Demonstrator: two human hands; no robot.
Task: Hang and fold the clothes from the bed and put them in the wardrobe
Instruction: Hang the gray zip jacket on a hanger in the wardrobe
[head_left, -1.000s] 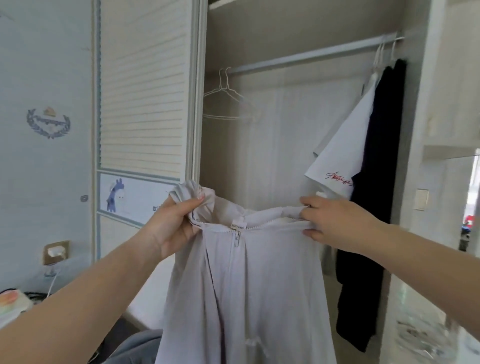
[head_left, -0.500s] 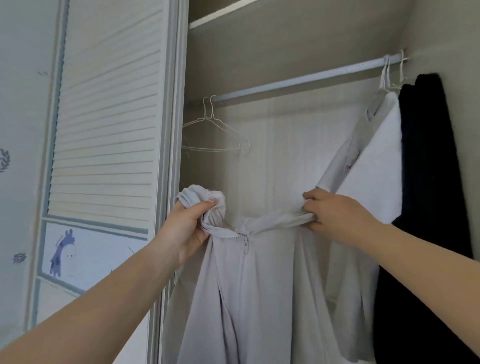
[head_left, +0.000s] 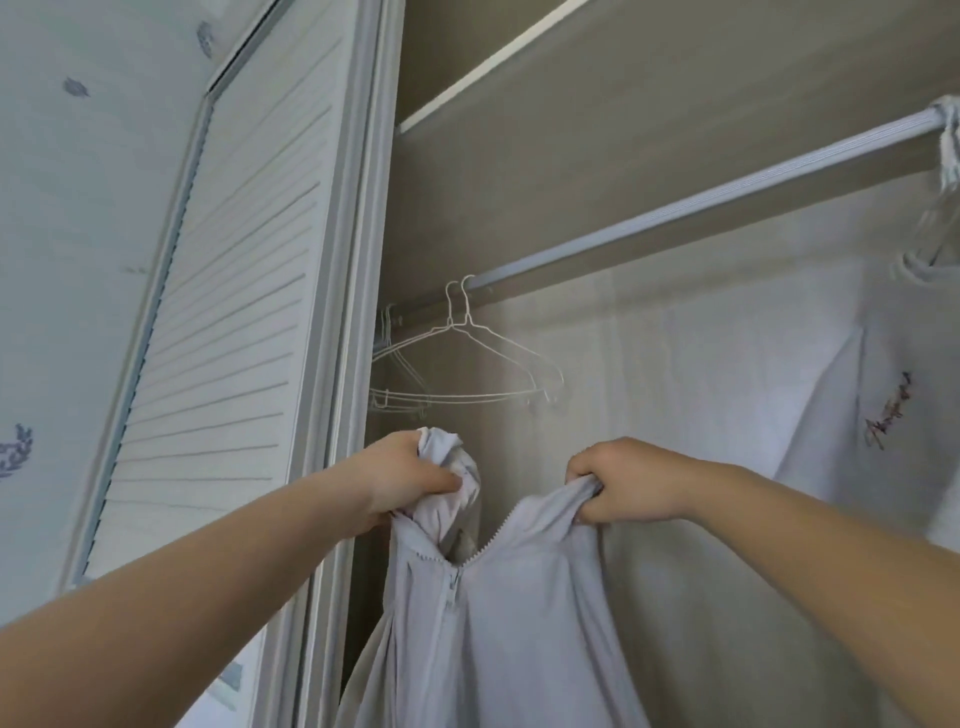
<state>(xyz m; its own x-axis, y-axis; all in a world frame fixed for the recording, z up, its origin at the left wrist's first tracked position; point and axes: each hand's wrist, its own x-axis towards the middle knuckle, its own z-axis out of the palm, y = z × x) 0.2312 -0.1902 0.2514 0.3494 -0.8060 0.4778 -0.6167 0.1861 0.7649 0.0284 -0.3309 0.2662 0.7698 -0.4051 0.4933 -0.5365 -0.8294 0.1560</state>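
Note:
A light grey zip-up garment (head_left: 509, 623) hangs from both my hands inside the open wardrobe. My left hand (head_left: 400, 478) grips a bunched part of its collar at the left. My right hand (head_left: 623, 480) grips the other side of the collar, and the zip is open at the top between them. Empty white wire hangers (head_left: 467, 364) hang on the metal rail (head_left: 675, 208) just above my hands.
A louvred sliding door (head_left: 223, 322) stands to the left of the opening. A white shirt with red lettering (head_left: 857, 431) hangs on the rail at the right. A shelf (head_left: 493, 67) runs above the rail.
The view has tilted up and closer to the rail. Both hands have lifted the garment higher, toward the empty hangers. The black garment at the right has left the view.

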